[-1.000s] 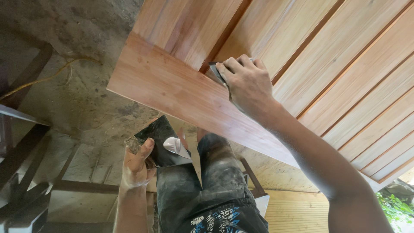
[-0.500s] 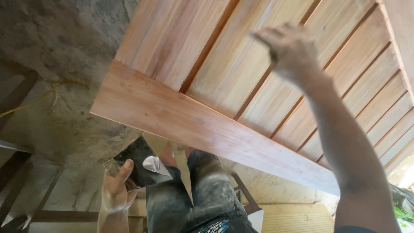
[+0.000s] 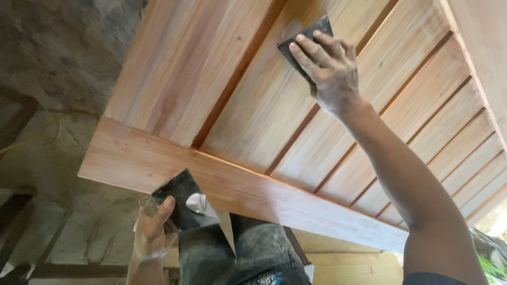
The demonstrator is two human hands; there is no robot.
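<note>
A: What is the right hand (image 3: 330, 68) doing up there?

B: It is pressing a dark, flat scraper blade (image 3: 305, 39) against the wooden door panel (image 3: 253, 105), fingers spread over the blade and its grip closed on the part beneath the palm. The blade is lying on one of the pale slats, just beside a dark groove.

A: And the left hand (image 3: 153, 227)?

B: It is hanging lower, near the knee, its grip closed around a black, smeared flat plate (image 3: 179, 203) carrying a dab of pale putty (image 3: 198, 202). The thumb is hooking over the plate's edge.

A: What could be going wrong here?

B: I am judging that the blade's sharp corner is risking a gouge in the slat if it is tilting too steeply, since the wood is looking soft and smooth. The arm is reaching far, so pressure may be going uneven. The plate is sitting at a slant too, so the putty could be sliding off onto the dusty dark trousers (image 3: 248, 253).

A: How is the wood looking?

B: The slats are running long and straight, light honey in colour with reddish streaks, and the broad cross rail (image 3: 237, 190) is showing a warmer, slightly glossy grain. The concrete floor (image 3: 58, 68) beyond is looking rough and mottled grey.
</note>
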